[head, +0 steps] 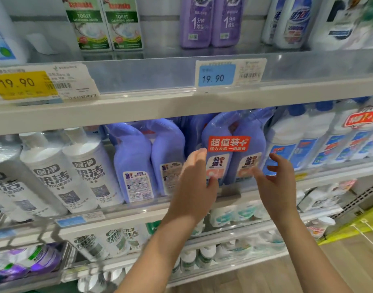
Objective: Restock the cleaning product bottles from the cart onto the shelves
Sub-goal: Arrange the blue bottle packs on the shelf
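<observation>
A shrink-wrapped twin pack of purple bottles (234,132) with a red sticker stands on the middle shelf (230,192). My left hand (194,180) is in front of its left side, fingers straight, tips at the wrap. My right hand (276,178) hovers at the pack's right side, fingers loosely curled and apart, holding nothing. Another purple twin pack (147,153) stands to the left, with its back labels facing out.
White bottles (75,170) fill the shelf's left part, white and blue bottles (320,140) the right. The upper shelf (181,102) carries price tags, green and purple bottles. Lower shelves hold more bottles. A wire cart corner (33,263) with purple packs is at bottom left.
</observation>
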